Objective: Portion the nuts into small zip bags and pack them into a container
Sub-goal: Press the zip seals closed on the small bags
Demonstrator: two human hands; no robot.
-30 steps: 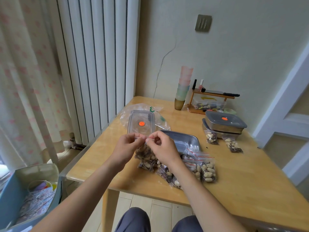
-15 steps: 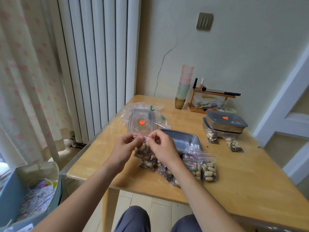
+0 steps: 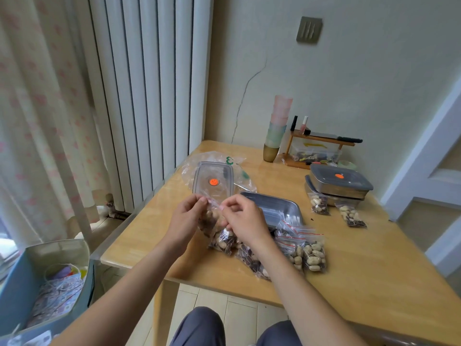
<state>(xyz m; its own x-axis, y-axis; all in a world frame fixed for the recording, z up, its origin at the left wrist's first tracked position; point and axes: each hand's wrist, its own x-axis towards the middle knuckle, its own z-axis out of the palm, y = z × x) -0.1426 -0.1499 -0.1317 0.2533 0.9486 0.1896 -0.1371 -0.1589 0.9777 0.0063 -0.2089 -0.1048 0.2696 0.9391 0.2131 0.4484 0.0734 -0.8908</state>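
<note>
Head view: left hand (image 3: 185, 216) and right hand (image 3: 243, 218) each pinch one end of the top strip of a small zip bag (image 3: 212, 218) held up between them, probably to press the seal shut. Bag is clear, bulging with pale and dark nuts; filled bags (image 3: 303, 248) lie just under and right of the right hand, open metal tray (image 3: 284, 203) right behind it.

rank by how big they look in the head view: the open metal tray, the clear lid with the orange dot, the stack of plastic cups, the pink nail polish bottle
1. Open metal tray and clear lid: look about alike, so no ranking between them.
2. Stack of plastic cups: farther away, so its true size is unsure.
3. Pink nail polish bottle: clearly smallest.
</note>
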